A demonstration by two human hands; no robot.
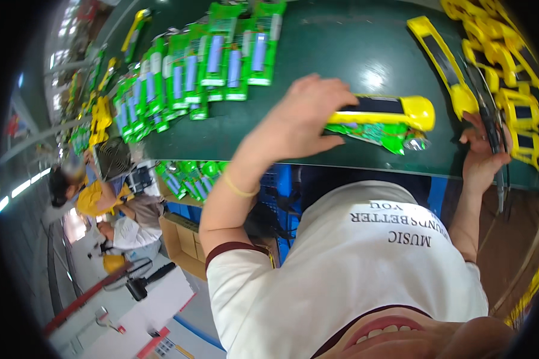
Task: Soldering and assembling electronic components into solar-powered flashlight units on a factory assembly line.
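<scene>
My left hand (310, 116) is curled over the left end of a yellow plastic housing (422, 112) with a dark panel, its thumb below the edge. A green circuit board (380, 134) with shiny clear material at its end sticks out along the near side of this housing. At the table's right side, my right hand (482, 152) grips a black pen-shaped tool (490, 122); its exact kind is not clear. Just beyond that hand lies another yellow housing (443, 63), slanted, with a dark panel.
Rows of green boards with lavender cylinders (215, 57) cover the left of the dark green table (335, 42). Yellow frames (518, 110) pile up at the right edge. A cardboard box (182, 242) stands below the table's left side. Co-workers (129, 230) sit farther left.
</scene>
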